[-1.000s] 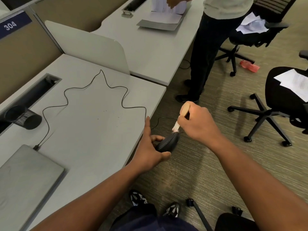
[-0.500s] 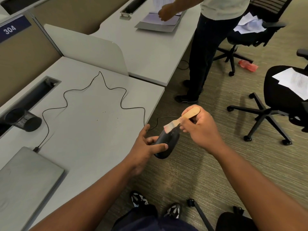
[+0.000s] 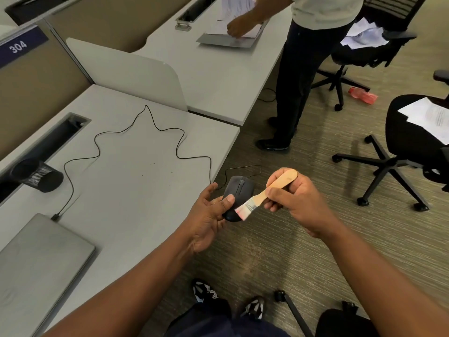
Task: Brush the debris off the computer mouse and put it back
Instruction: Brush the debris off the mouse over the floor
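A black wired computer mouse [image 3: 238,190] is held off the desk's right edge, above the carpet, top side up. My left hand [image 3: 209,215] grips it from the left, thumb on its near end. My right hand [image 3: 294,203] holds a small wooden-handled paintbrush [image 3: 264,194] with a metal ferrule. The pale bristles touch the mouse's near right side. The mouse's thin black cable [image 3: 136,132] snakes across the grey desk [image 3: 136,190] to a closed laptop [image 3: 36,263].
A black mesh pen cup [image 3: 36,176] lies on its side by the desk's cable slot. Another person [image 3: 301,69] stands at the far desk handling papers. Black office chairs [image 3: 413,147] with papers on them stand on the carpet to the right.
My left hand has turned the mouse from on edge to top side up. The brush has swung from the mouse's far end to its near right side.
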